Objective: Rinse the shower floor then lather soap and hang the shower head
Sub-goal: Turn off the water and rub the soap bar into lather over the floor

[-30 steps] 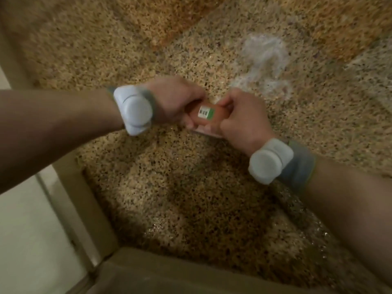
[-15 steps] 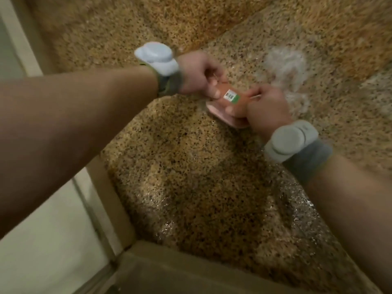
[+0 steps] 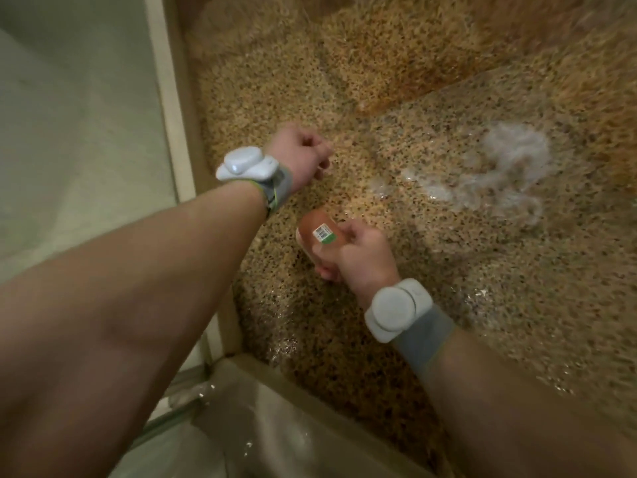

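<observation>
My right hand (image 3: pixel 358 257) grips an orange-brown soap packet (image 3: pixel 315 229) with a white and green barcode label, a pink bar showing at its lower edge. It is held above the wet speckled shower floor (image 3: pixel 344 322). My left hand (image 3: pixel 303 157) is up and to the left of the packet, apart from it, with the fingers curled into a loose fist; whether it holds anything small is hidden. A patch of white foam (image 3: pixel 506 167) lies on the floor to the right. No shower head is in view.
A pale door frame (image 3: pixel 165 98) and a light wall run down the left side. A beige raised threshold (image 3: pixel 275 401) crosses the bottom, with water drops on it. Both wrists carry white sensor bands.
My left hand has let go of the soap packet and moved up and left. The right hand keeps the packet. The view has shifted, bringing the left wall into sight.
</observation>
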The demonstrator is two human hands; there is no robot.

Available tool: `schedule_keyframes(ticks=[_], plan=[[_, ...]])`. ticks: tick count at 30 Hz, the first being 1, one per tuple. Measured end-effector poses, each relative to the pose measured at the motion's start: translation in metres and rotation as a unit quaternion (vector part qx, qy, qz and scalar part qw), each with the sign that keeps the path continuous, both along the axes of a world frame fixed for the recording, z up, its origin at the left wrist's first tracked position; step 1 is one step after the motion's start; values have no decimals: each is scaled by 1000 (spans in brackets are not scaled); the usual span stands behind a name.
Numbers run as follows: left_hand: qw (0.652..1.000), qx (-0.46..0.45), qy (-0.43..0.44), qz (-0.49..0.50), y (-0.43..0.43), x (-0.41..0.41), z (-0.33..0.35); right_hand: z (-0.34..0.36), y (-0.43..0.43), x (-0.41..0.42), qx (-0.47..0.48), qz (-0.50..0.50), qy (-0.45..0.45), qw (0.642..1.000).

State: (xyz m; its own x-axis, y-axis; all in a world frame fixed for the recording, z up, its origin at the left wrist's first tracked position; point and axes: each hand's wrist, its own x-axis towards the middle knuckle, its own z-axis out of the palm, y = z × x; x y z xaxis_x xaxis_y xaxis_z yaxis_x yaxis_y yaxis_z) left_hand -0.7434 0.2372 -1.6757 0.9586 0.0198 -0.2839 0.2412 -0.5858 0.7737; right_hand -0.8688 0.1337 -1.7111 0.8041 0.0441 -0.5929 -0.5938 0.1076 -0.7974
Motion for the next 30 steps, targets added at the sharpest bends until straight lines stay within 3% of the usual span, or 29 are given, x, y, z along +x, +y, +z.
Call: schedule_keyframes(ticks=[11,19,24,30], plan=[[997,21,-11,72,14,-37,-34,-12,-27,48,-123,-104,-12,987],[998,1,0,68,14,-49,-37,-16,-89,76,-129,-219,-8,967],[988,-37,22,148,27,-67,-45,-13,-67,63,-90,-163,-36,982],[949,-71,63,299,58,-80,-54,-13,12,45,41,-63,-26,997]])
